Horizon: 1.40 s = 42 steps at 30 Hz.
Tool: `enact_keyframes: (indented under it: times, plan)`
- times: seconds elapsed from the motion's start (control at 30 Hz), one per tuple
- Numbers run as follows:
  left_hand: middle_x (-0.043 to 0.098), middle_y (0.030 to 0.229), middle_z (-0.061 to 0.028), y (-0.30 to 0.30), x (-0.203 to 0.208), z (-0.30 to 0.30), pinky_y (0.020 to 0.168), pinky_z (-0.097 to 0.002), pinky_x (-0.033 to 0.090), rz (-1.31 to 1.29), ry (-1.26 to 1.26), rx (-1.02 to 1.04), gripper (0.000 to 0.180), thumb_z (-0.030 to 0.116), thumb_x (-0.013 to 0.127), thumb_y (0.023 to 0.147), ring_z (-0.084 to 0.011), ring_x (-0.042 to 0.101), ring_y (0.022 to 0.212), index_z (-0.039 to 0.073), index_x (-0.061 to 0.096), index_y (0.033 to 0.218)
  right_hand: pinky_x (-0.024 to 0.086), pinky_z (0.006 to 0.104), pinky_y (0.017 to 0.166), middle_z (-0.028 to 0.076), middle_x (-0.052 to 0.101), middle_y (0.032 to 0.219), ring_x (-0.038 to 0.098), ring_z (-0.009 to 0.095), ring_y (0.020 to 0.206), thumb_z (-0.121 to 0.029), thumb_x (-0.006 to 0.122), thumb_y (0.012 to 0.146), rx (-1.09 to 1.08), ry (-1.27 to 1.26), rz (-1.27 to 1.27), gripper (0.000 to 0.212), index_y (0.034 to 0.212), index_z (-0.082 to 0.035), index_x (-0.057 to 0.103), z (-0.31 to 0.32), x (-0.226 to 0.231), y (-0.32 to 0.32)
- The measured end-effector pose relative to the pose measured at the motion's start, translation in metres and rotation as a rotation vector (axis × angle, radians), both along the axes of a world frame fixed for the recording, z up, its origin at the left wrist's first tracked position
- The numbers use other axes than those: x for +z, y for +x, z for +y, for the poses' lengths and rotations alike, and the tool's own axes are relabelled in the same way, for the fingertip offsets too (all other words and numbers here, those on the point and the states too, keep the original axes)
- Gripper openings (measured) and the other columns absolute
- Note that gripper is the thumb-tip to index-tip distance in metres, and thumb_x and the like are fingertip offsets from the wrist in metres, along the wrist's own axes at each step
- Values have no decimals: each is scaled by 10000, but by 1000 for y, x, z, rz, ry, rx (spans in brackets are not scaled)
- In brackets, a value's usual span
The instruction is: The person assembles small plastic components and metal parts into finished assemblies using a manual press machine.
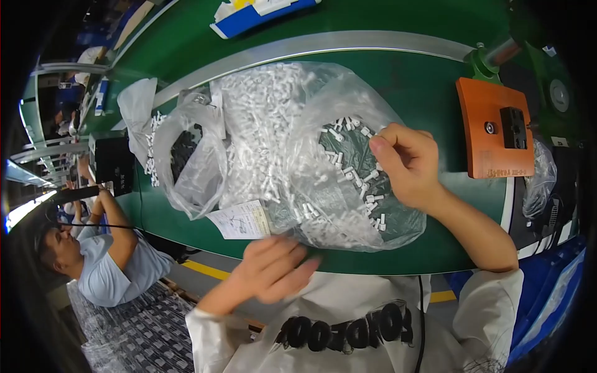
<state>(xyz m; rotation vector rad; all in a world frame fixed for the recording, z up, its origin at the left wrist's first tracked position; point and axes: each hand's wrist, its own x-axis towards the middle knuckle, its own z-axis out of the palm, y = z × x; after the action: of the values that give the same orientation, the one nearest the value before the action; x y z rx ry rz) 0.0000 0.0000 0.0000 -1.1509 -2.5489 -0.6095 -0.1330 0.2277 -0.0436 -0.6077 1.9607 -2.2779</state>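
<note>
Right of centre: right hand (409, 165), reached by a bare forearm from the lower right, thumb and fingers curled together in a pinching posture at the open mouth of a clear plastic bag (345, 87); impossible to tell whether closed on film, on a single part or on nothing. Near the thumb and below it: small white parts (372, 199), strewn at many angles in the mouth of the bag, green showing between them. Below centre: left hand (273, 268), blurred, fingers loosely bent, close to the lower edge of the bag and just below a printed paper label (236, 221); contents of the grasp, if any, impossible to tell. Across the centre: body of the same bag, resting on a green tabletop (429, 87) and densely filled with further white parts toward the upper middle. Adjoining at left: second plastic bag (163, 143), open, with dark contents. Farther left: whitish pouch (137, 102), above more white pieces. At right: orange plate (482, 118) bearing a black block (514, 127); below and to the right of it, crumpled clear wrapping (542, 177). At the upper edge: blue-and-white box (249, 23), beyond a pale metal rail (348, 41). At lower left: co-worker (106, 270) in a light top, forearms raised. At bottom centre: white garment (354, 348) with dark lettering, crossed by a black cable (421, 323).
</note>
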Motion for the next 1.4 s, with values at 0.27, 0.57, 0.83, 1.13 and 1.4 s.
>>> enact_keyframes:
  times: [0.27, 0.57, 0.83, 1.13, 1.4]
  plan:
    - [635, 1032, -109, -121, -35, 31, 786, -366, 480, 73, 43, 272, 331, -5, 685, 702, -302, 591, 938, -10, 661, 1031, 262, 266, 447, -4, 394, 533, 348, 54, 481, -82, 671, 906, -55, 142, 94, 312, 655, -21, 494, 7, -3, -21]
    - [630, 1010, -107, -110, -45, 25, 824, -395, 486, -62, 211, 284, 288, 30, 708, 722, -309, 567, 983, 8, 675, 1007, 289, 262, 471, 0, 467, 556, 410, 56, 507, -72, 640, 921, 2, 311, 17, 299, 661, -29, 499, 14, -2, -16]
    - [626, 962, -117, -90, -53, 45, 832, -376, 415, 334, -119, 318, 297, 264, 591, 770, -299, 533, 993, 27, 651, 938, 379, 316, 462, 65, 485, 563, 467, 226, 459, 45, 637, 772, 130, 385, 664, 110, 704, 2, 563, -20, 30, -7]
    - [507, 880, -41, -95, -145, 76, 826, -379, 415, 70, 101, 365, 329, 328, 502, 847, -216, 500, 890, 97, 558, 1076, 508, 404, 786, 154, 623, 928, 606, 324, 896, 5, 636, 777, 608, 455, 954, 195, 972, 14, 643, -217, 74, 0]
    - [504, 869, -42, -99, -105, 52, 786, -376, 420, 332, 135, 343, 279, 316, 521, 853, -213, 502, 864, 99, 563, 1023, 508, 447, 841, 167, 631, 954, 610, 353, 950, -84, 639, 835, 571, 803, 927, 124, 923, 2, 655, -298, 18, -23]
